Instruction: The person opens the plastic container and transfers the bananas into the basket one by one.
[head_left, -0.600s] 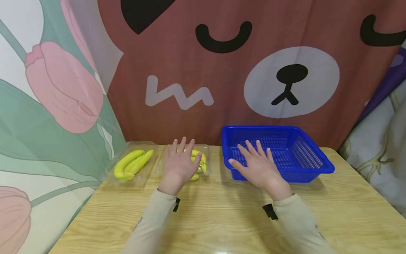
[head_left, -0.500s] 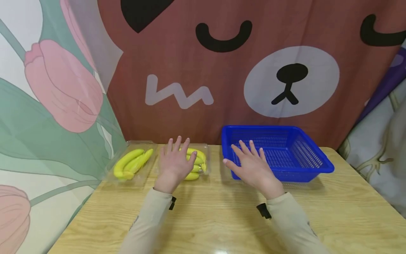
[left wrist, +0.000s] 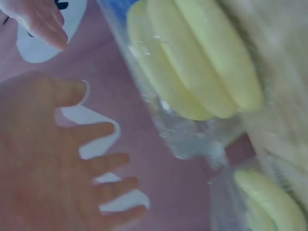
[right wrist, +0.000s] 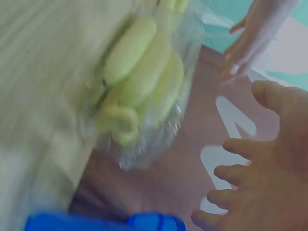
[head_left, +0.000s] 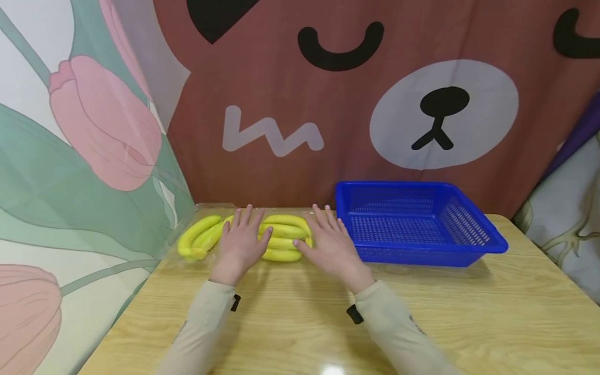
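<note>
A bunch of bananas lies in a clear plastic container at the middle of the table's back edge. Above its left side is my left hand, fingers straight and spread. Over its right side hovers my right hand, equally spread. Both wrist views show the left palm and right palm holding nothing, apart from the fruit. A second bunch of bananas sits in another clear container farther left, partly behind the left hand.
A blue perforated plastic basket stands at the back right of the wooden table. Behind the table hangs a brown curtain with a bear face. A flower-printed curtain borders the left side.
Both hands have moved left, the right one farther, going from in front of the basket to the middle bananas. The head view has shifted slightly. Bananas and basket stay in place.
</note>
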Demonstrator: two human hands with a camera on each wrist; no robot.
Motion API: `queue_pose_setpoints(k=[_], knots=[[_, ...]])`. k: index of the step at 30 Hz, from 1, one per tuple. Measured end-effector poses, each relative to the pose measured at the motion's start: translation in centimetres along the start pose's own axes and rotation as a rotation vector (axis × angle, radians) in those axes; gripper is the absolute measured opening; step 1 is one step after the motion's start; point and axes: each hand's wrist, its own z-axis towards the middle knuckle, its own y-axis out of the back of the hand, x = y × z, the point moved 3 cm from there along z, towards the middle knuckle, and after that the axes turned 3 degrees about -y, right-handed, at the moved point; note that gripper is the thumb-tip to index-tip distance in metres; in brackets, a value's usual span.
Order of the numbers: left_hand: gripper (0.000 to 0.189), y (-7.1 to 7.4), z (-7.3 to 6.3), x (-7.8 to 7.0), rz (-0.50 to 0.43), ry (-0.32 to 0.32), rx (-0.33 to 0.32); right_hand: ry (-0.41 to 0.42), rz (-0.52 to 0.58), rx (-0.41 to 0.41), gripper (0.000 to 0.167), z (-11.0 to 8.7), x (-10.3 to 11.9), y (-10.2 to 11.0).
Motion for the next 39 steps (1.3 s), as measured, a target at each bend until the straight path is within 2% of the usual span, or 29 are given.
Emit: queue_pose_setpoints(k=[4, 7, 12, 18, 26, 33, 39], knots=[[0.059, -0.6, 0.1, 0.6, -0.018, -0.079, -0.042, 0.007, -0.007, 0.037, 0.073, 0.4, 0.3, -1.4], [0.058, -1.2, 0.1, 1.0, -0.04, -0.12, -0.042, 0.002, 0.006, 0.062, 0.072, 0.6, 0.2, -2.1], [0.056, -2.3, 0.0, 1.7, -0.102, -0.134, 0.018, -0.002, 0.031, 0.069, 0.067, 0.7, -0.4, -3.0], [0.055, -3.2, -0.1, 2.4, -0.175, -0.118, 0.106, -0.009, 0.088, 0.104, 0.056, 0.7, -0.8, -3.9], [0.055, -3.0, -0.5, 2.4, -0.173, -0.128, 0.129, 0.005, 0.143, 0.145, 0.057, 0.2, -0.9, -4.1], [0.054, -2.2, -1.6, 1.7, -0.19, -0.141, 0.168, 0.033, 0.1, 0.164, 0.061, -1.2, -0.6, -3.4], [0.06, -1.6, -2.3, 1.7, -0.21, -0.187, 0.181, 0.063, 0.055, 0.142, 0.058, -2.2, -0.4, -2.8]])
